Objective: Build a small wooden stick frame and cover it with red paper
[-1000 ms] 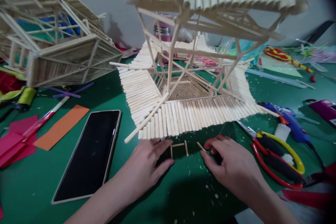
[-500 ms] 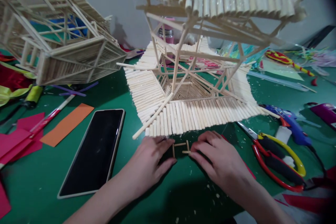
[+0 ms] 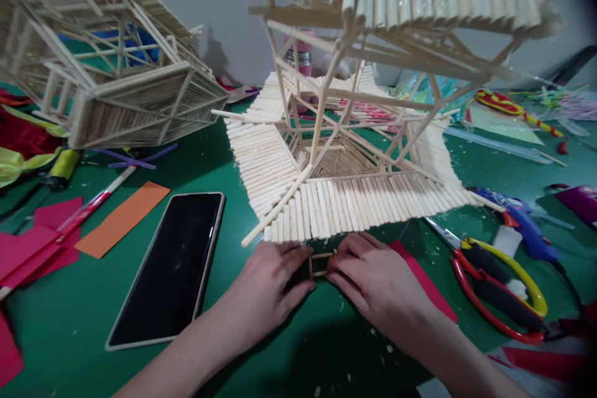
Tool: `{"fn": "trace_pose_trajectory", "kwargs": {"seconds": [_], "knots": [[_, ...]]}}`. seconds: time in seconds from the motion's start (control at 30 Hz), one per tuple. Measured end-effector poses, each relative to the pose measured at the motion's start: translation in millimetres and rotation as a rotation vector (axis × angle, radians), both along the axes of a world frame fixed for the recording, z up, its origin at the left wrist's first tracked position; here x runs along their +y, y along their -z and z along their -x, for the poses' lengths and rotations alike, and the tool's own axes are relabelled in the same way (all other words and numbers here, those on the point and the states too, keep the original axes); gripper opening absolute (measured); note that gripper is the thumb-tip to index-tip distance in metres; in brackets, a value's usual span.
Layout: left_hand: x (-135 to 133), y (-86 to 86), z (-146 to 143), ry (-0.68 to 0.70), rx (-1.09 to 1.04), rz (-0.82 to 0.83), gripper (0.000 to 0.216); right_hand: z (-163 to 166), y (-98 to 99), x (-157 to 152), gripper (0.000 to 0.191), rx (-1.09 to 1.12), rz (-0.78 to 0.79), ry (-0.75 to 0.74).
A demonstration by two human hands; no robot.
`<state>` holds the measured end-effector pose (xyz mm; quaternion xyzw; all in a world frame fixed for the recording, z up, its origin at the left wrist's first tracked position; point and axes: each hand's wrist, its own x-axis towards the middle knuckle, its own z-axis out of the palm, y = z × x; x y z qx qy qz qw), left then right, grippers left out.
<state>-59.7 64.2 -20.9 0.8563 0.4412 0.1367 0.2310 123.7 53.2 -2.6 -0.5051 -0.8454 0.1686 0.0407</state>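
A small frame of thin wooden sticks (image 3: 321, 255) lies low over the table between my two hands. My left hand (image 3: 273, 280) is closed with thumb and fingertips at the frame's left upright. From the other side, my right hand (image 3: 368, 270) pinches its right end, and the fingers hide part of that end. Just beyond my fingers stands a pavilion model of wooden sticks (image 3: 354, 202), with a slatted lower roof, an open framework and a second slatted roof above.
Left of my hands are a phone (image 3: 170, 267), orange paper (image 3: 122, 219) and red paper (image 3: 28, 255). Another stick model (image 3: 130, 112) stands back left. On the right are scissors (image 3: 499, 286), a blue glue gun (image 3: 532, 230) and a red strip (image 3: 426, 283).
My right hand has moved slightly left, closer to my left hand. The lower stick now spans the frame where a gap showed before. The view has shifted a little.
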Motion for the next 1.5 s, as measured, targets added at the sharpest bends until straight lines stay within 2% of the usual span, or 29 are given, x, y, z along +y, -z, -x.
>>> {"fn": "trace_pose_trajectory", "kwargs": {"seconds": [0.3, 0.43, 0.57, 0.83, 1.17, 1.4, 1.5], "knots": [[-0.8, 0.5, -0.3, 0.023, 0.008, -0.022, 0.032, -2.5, 3.1, 0.9, 0.013, 0.063, 0.015, 0.009], [-0.5, 1.5, 0.6, 0.023, -0.001, -0.040, 0.035, -12.8, 3.2, -2.1, 0.017, 0.177, 0.006, 0.095], [-2.7, 2.8, 1.4, 0.009, -0.023, -0.070, 0.038, -23.0, 6.6, -5.5, 0.016, 0.201, -0.010, 0.149], [-8.4, 9.2, 1.6, -0.005, -0.132, -0.207, 0.020, -20.6, 9.4, -7.0, 0.021, 0.237, 0.025, 0.120], [-3.6, 6.3, -1.2, 0.008, -0.063, -0.187, 0.024, -1.9, 9.7, -1.3, 0.014, 0.162, 0.037, 0.069], [-2.9, 4.5, -0.7, 0.022, -0.040, -0.130, 0.022, -3.1, 9.1, -1.6, 0.015, 0.138, 0.034, 0.065], [-3.3, 4.3, 0.1, 0.000, -0.051, -0.118, 0.030, -3.8, 8.6, -1.7, 0.015, 0.142, 0.034, 0.060]]}}
